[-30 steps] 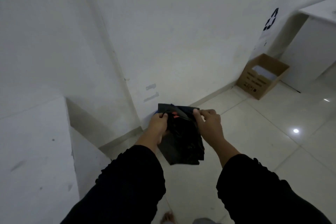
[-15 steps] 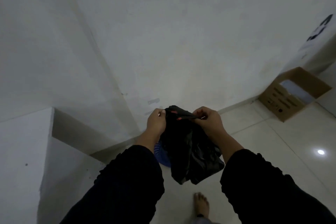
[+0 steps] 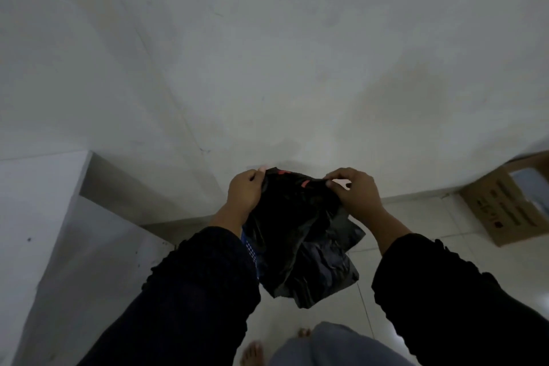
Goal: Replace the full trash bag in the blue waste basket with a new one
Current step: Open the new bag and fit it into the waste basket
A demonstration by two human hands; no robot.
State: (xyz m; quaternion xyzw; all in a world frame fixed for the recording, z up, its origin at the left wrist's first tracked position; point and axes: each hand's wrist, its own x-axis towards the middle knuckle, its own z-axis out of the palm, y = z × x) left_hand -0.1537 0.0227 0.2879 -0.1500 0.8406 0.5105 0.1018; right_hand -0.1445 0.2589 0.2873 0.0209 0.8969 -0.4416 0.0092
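1. The left hand [image 3: 244, 191] pinches one side of the black trash bag [image 3: 300, 235] at its top edge, fingers curled round the plastic.
2. The right hand [image 3: 355, 192] grasps the opposite side — thumb and fingertips nipped on the rim.
3. The bag hangs crumpled between both hands, above the tiled floor [image 3: 416, 226].
4. A sliver of the blue waste basket [image 3: 250, 249] shows behind the left sleeve — mostly hidden.
5. A cardboard box [image 3: 511, 202] sits at the floor's right edge, against the wall.

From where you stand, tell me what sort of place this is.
Probably a bare indoor corner of a utility or storage area: plain white wall, pale tiled floor, and a cardboard box set against the wall.
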